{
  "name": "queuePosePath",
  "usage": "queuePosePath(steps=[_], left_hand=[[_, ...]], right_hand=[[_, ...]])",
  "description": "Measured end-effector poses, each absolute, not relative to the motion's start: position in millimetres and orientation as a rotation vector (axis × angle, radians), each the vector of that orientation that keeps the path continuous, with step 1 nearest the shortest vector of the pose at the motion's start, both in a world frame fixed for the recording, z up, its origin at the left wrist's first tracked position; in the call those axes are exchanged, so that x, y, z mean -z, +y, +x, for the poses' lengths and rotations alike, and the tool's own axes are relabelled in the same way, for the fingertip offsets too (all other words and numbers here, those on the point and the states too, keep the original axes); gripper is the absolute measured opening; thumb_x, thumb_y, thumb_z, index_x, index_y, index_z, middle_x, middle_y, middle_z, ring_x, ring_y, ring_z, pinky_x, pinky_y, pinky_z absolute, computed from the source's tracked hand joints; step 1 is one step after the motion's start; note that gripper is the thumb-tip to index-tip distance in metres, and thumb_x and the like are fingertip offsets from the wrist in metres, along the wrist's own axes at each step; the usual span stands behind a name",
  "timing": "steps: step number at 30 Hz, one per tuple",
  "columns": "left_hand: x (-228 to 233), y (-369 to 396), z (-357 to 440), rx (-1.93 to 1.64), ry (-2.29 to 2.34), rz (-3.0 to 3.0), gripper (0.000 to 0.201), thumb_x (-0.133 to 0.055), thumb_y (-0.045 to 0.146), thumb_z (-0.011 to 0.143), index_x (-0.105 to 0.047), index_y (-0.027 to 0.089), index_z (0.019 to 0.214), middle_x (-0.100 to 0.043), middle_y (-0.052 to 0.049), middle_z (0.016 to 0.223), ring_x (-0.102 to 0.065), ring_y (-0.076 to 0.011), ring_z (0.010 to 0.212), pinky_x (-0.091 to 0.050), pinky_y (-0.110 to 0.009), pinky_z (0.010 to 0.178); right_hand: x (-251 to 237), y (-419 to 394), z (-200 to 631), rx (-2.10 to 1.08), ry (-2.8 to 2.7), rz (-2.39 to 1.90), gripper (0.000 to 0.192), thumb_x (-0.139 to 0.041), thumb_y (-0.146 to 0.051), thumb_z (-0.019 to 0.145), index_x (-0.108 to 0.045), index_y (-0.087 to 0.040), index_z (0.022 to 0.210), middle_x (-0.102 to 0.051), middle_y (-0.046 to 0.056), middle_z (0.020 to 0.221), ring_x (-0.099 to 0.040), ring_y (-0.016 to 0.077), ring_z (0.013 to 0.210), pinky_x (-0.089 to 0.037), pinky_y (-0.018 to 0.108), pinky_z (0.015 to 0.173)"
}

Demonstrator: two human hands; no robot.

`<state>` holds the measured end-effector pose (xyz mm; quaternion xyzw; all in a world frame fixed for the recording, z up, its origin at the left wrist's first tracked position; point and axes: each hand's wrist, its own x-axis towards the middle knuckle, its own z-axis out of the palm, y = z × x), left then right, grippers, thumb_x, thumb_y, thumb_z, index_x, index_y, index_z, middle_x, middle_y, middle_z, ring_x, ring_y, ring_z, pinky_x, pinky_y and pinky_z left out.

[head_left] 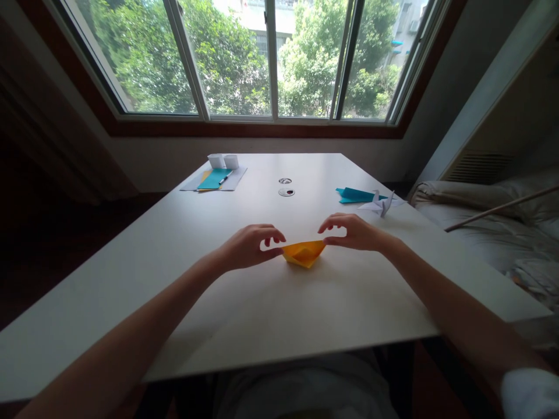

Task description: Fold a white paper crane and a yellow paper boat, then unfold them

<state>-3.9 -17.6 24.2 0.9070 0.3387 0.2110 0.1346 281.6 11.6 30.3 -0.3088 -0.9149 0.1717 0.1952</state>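
A folded orange paper shape (303, 254) lies on the white table (271, 308) in front of me, its point towards me. My left hand (250, 247) pinches its left corner between thumb and forefinger. My right hand (354, 231) pinches the right corner the same way, other fingers arched above. Both hands rest near the table surface.
At the far left lie sheets of grey, yellow and teal paper (213, 179) with a pen (226, 178) and two white cups (223, 160). A teal folded piece (354, 195) and a white paper crane (381, 204) sit at the right. Two round cable holes (286, 187) are mid-table. A bed (493, 227) is at the right.
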Motion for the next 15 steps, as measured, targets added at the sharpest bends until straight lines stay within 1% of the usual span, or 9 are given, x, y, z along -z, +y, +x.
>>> queuePosePath(steps=[5,11,15], left_hand=[[-23,-15,-5,-0.58,0.997,2.627,0.019,-0.052,0.029,0.081,-0.065,0.018,0.086,-0.064,-0.003,0.077,-0.056,-0.0105,0.064,-0.045,-0.02,0.059],[-17,-12,-5,-0.592,1.07,2.675,0.02,-0.047,0.027,0.082,-0.065,0.018,0.083,-0.065,-0.003,0.077,-0.056,-0.0105,0.063,-0.044,-0.02,0.057],[-14,-7,-7,-0.596,1.091,2.69,0.02,-0.046,0.027,0.082,-0.063,0.019,0.089,-0.066,-0.003,0.08,-0.058,-0.0111,0.065,-0.045,-0.02,0.059]], right_hand=[[-18,12,291,-0.568,-2.555,-0.861,0.024,-0.058,-0.037,0.077,-0.064,-0.017,0.088,-0.067,0.005,0.081,-0.061,0.0133,0.07,-0.048,0.025,0.065],[-23,4,284,-0.614,-2.571,-0.819,0.023,-0.059,-0.037,0.076,-0.065,-0.016,0.081,-0.067,0.004,0.075,-0.06,0.0114,0.065,-0.048,0.023,0.063],[-23,-7,275,-0.627,-2.571,-0.741,0.021,-0.06,-0.036,0.075,-0.065,-0.016,0.08,-0.066,0.003,0.075,-0.059,0.0111,0.066,-0.048,0.022,0.064]])
